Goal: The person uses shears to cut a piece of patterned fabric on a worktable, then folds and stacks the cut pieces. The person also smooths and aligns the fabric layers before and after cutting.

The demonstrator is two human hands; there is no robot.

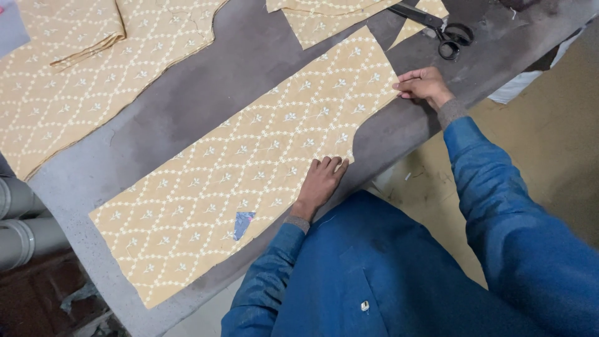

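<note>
Worktop: grey, matte, smudged and scuffed, set at an angle across the view; it carries all the cloth lying flat, which suits pieces that must stay unwrinkled

Large cloth stack: far left of the worktop, several layers of tan fabric with a white diamond lattice and small sprigs, edges aligned, a folded flap on top at the upper corner; well apart from the hands

Long fabric panel: the piece in hand, same tan patterned cloth, thin and limp, a long strip running from lower left to upper right along the near edge of the worktop. Its near edge has a curved cut-out between the two hands. A small blue-grey scrap lies on it near the left wrist

Left hand: palm down, fingers extended and together, pressing the panel's near edge flat; grip open, nothing clasped. The pressure appears to pin the cloth against sliding

Right hand: at the panel's far corner by the worktop edge, fingers curled at the corner of the cloth; whether they pinch it or merely rest on it cannot be told. Both sleeves are blue with grey knit cuffs

Smaller offcuts: same cloth, upper centre, angular

Scissors: dark metal, black loop handles, lying beyond the right hand, untouched
</note>
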